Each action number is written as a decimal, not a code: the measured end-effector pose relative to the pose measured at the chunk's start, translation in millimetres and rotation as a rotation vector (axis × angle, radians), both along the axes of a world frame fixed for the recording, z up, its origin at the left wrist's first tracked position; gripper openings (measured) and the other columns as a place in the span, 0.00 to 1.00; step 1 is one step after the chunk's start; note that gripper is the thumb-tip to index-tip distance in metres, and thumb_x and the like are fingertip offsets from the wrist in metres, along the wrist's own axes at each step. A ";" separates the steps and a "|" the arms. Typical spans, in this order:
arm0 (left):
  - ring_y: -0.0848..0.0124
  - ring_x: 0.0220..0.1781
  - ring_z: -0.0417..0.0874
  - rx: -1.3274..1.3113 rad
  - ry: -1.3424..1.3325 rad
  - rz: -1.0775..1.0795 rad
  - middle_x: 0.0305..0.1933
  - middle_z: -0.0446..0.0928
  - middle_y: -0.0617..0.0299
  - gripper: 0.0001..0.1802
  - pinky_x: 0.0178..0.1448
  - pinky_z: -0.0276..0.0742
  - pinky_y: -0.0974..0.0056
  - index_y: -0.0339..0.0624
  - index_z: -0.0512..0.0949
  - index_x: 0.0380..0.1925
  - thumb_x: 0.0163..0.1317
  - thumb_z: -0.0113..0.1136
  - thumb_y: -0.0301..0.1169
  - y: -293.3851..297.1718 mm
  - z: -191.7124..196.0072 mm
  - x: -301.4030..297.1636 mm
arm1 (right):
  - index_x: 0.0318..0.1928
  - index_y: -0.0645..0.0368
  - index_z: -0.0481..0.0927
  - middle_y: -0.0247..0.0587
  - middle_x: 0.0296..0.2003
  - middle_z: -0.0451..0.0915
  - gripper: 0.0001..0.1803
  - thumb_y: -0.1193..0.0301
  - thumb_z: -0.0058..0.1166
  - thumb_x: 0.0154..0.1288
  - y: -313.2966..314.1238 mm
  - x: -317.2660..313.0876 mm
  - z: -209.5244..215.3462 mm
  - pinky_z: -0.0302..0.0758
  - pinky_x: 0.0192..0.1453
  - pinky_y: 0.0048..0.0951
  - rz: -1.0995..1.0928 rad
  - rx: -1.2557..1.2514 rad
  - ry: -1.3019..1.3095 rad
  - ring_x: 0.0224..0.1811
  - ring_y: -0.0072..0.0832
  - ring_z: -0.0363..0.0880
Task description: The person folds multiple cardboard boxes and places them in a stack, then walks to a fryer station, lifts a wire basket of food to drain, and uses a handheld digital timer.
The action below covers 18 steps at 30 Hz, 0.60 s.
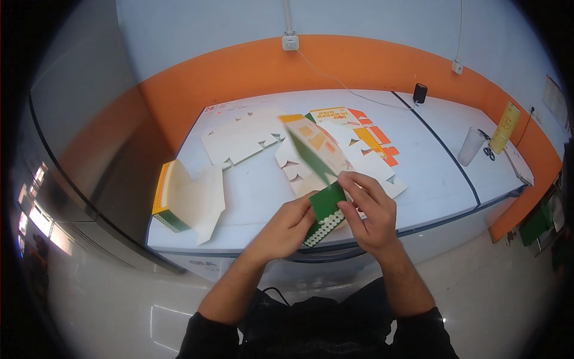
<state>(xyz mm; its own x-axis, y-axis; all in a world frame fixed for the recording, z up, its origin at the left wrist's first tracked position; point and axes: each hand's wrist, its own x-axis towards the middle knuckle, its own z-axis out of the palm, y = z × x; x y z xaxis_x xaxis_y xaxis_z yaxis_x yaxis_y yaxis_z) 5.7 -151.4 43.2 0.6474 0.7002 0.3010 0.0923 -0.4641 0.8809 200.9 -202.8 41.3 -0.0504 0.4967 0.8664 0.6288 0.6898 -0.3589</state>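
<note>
White table (251,209). Flat cartons (379,169) spread across middle; white sheet (236,143) toward far left corner. Open box (206,194) stands by near left corner. Part-folded green carton (326,203) held above near edge, around middle: left hand (287,224) grips its left side, right hand (372,209) pinches right side, thumb against fingers. Toward right edge: yellow tube (504,128), clear cup (470,147), scissors (489,154) between.
</note>
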 end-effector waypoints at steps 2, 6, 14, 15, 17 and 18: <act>0.64 0.47 0.81 0.018 0.026 -0.044 0.46 0.81 0.47 0.19 0.55 0.75 0.60 0.31 0.72 0.59 0.77 0.44 0.34 2.9 -4.7 1.8 | 0.58 0.54 0.83 0.44 0.52 0.81 0.24 0.72 0.66 0.60 -1.1 1.3 2.8 0.79 0.34 0.26 -0.059 -0.015 -0.083 0.31 0.28 0.82; 0.63 0.49 0.82 -0.022 0.043 -0.065 0.50 0.81 0.46 0.18 0.57 0.75 0.60 0.31 0.72 0.58 0.74 0.47 0.31 5.5 -7.7 6.8 | 0.56 0.46 0.85 0.39 0.51 0.81 0.25 0.65 0.71 0.56 0.9 11.0 -6.3 0.76 0.28 0.24 -0.204 0.013 -0.245 0.26 0.25 0.78; 0.72 0.47 0.81 -0.051 0.256 -0.034 0.48 0.83 0.55 0.21 0.54 0.78 0.64 0.34 0.74 0.62 0.70 0.58 0.26 14.5 -3.4 13.6 | 0.51 0.48 0.86 0.40 0.54 0.78 0.22 0.62 0.72 0.55 -6.0 14.5 -6.4 0.78 0.27 0.26 -0.300 0.020 -0.343 0.26 0.25 0.79; 0.72 0.47 0.81 -0.053 0.256 -0.038 0.48 0.83 0.55 0.21 0.54 0.78 0.64 0.34 0.74 0.62 0.70 0.58 0.26 12.8 -1.2 14.6 | 0.52 0.49 0.85 0.40 0.55 0.78 0.22 0.64 0.72 0.55 -7.6 17.0 -8.4 0.78 0.27 0.26 -0.303 -0.041 -0.327 0.26 0.26 0.79; 0.72 0.43 0.83 -0.127 0.200 -0.023 0.46 0.85 0.54 0.21 0.50 0.79 0.65 0.34 0.76 0.60 0.69 0.60 0.27 9.3 2.9 16.6 | 0.52 0.50 0.85 0.40 0.55 0.77 0.22 0.65 0.72 0.55 -7.5 22.1 -14.0 0.78 0.27 0.26 -0.308 -0.105 -0.310 0.27 0.26 0.79; 0.72 0.43 0.83 -0.127 0.201 -0.027 0.46 0.85 0.54 0.21 0.50 0.79 0.65 0.34 0.76 0.60 0.69 0.60 0.27 9.1 0.9 17.3 | 0.52 0.51 0.85 0.40 0.54 0.77 0.22 0.66 0.72 0.55 -6.4 24.7 -18.3 0.78 0.27 0.26 -0.351 -0.058 -0.261 0.27 0.27 0.79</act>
<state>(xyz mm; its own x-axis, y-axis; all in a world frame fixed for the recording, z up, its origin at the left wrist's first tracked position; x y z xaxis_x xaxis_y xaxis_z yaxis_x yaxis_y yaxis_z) 23.0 -142.3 44.1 0.7046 0.7057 0.0746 0.2609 -0.3554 0.8976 225.6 -209.3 23.0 -0.0830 0.5703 0.8172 0.8961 0.4015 -0.1892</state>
